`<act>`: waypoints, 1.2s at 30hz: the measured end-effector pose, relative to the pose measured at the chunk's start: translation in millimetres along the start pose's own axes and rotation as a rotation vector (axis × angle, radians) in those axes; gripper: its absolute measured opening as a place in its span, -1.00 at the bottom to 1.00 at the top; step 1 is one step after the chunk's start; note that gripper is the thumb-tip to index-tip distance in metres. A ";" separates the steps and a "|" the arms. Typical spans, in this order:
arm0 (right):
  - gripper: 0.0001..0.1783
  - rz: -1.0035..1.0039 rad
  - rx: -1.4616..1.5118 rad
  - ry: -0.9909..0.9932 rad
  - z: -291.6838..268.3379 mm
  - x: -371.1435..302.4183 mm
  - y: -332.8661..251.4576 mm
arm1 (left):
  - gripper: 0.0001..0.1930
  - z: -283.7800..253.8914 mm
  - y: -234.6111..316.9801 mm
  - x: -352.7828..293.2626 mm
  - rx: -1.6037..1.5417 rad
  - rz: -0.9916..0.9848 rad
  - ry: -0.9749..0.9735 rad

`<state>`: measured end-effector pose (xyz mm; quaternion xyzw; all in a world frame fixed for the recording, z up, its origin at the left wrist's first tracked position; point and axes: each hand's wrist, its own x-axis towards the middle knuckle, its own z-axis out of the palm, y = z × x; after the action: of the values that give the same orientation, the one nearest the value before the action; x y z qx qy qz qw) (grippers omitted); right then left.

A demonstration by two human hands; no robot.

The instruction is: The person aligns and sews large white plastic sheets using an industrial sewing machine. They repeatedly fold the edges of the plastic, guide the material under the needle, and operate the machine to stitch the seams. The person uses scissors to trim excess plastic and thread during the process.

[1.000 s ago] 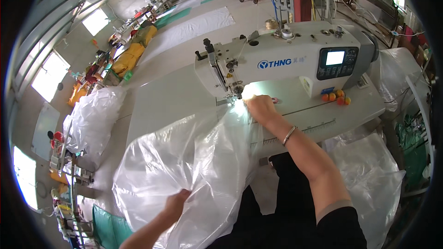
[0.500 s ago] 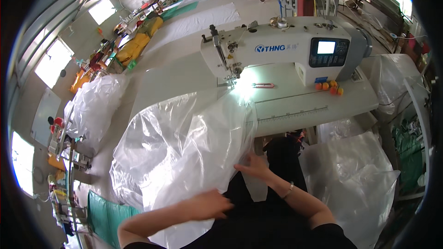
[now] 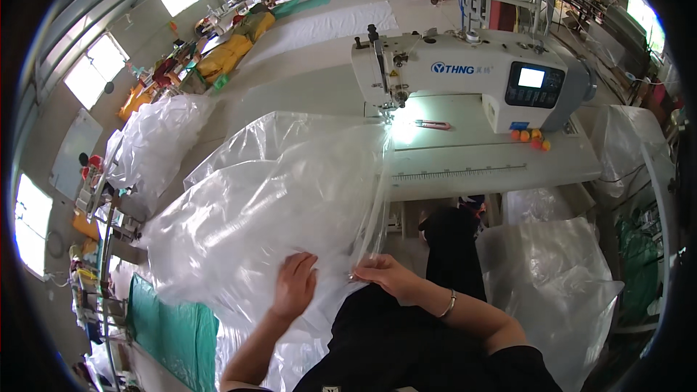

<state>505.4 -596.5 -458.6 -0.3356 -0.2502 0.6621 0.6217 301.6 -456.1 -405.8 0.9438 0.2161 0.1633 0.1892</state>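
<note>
A large clear plastic sheet spreads from the needle area of a white sewing machine down over the table's near edge to my lap. On its lower part rests my left hand, palm down with the fingers stretched out. To the right of it, my right hand pinches the sheet's right edge between thumb and fingers. The edge runs in narrow folds from that hand up to the lit needle, where glare hides the presser foot. A small red-handled tool lies on the machine bed beside the light.
Several small orange-red balls or fruits lie by the machine's base. More clear plastic hangs at my right, and a plastic heap stands at the left. A green sheet covers the floor at lower left.
My left hand has moved up and left onto the sheet. My right hand has shifted slightly left and now pinches the edge. The plastic lies more spread out, and the view has shifted.
</note>
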 end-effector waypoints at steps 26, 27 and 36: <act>-0.43 0.324 -1.104 -0.277 11.5 82.3 18.9 | -0.35 -118.7 -313.0 -33.2 0.717 -0.389 -0.128; -0.39 0.421 -1.251 -0.278 6.2 68.5 0.9 | -0.45 -106.1 -240.9 7.6 0.653 -0.461 -0.344; -0.29 -0.828 -1.962 -0.018 2.1 150.3 -154.7 | -0.36 -126.1 -40.4 159.8 1.036 0.212 0.581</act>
<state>604.9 -431.6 -361.5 -0.5738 -0.7734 -0.0896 0.2542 374.7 -311.1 -276.6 0.8463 0.2150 0.3061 -0.3794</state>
